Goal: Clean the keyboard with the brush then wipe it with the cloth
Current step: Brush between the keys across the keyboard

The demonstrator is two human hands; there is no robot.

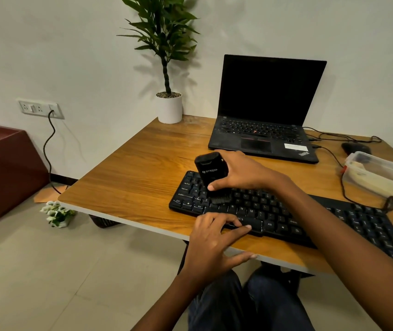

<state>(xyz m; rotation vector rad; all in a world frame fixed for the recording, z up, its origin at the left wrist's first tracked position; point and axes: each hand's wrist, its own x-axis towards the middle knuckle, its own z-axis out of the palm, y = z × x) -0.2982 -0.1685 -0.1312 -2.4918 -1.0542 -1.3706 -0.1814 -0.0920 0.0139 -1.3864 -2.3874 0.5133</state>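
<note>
The right hand (240, 173) is gripping a stubby black brush (211, 172) against the black plastic keyboard (257, 212) beneath. The left hand (211, 243) is pressing it, open-fingered.

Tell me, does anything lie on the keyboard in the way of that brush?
Nothing loose lies on the keyboard. The brush, gripped by the right hand, has its bristles on its left part; the left hand presses only the front row.
</note>
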